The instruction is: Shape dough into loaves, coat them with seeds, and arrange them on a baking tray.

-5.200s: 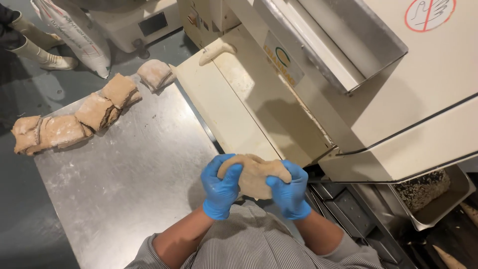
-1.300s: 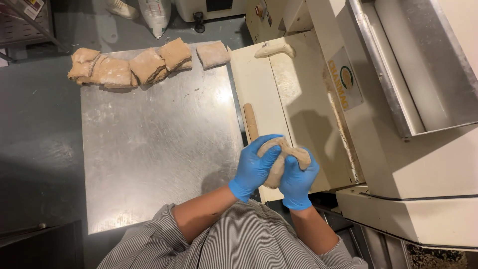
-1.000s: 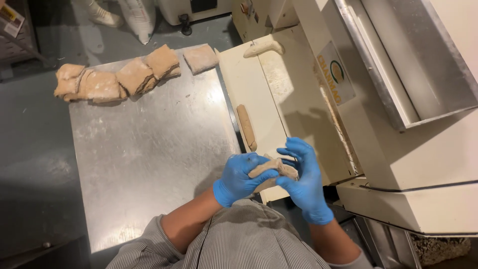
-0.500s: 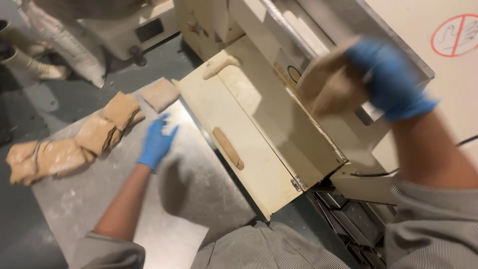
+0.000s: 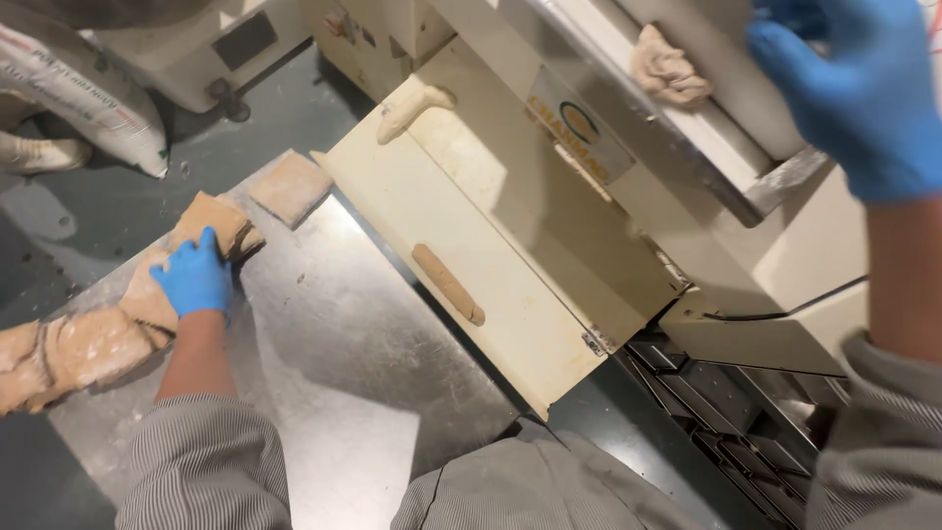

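My left hand (image 5: 196, 277), in a blue glove, rests on a brown slab of dough (image 5: 218, 218) in a row of dough pieces (image 5: 74, 345) at the far edge of a floured steel table (image 5: 334, 353). My right hand (image 5: 859, 88), also gloved, is raised at the top of a cream dough-moulding machine (image 5: 785, 294), fingers spread, just right of a lump of dough (image 5: 667, 67) lying in the machine's top slot. It holds nothing. A rolled dough stick (image 5: 448, 284) lies on the machine's sloping cream tray (image 5: 491, 216).
A second rolled piece (image 5: 412, 103) lies at the tray's far end. One flat square of dough (image 5: 289, 186) sits apart on the table corner. A white sack (image 5: 83, 83) stands on the grey floor at upper left. Dark metal trays (image 5: 726, 393) lie under the machine.
The right hand has let the dough lump go into the machine's top slot. The left hand has reached further left and landed on a dough slab.
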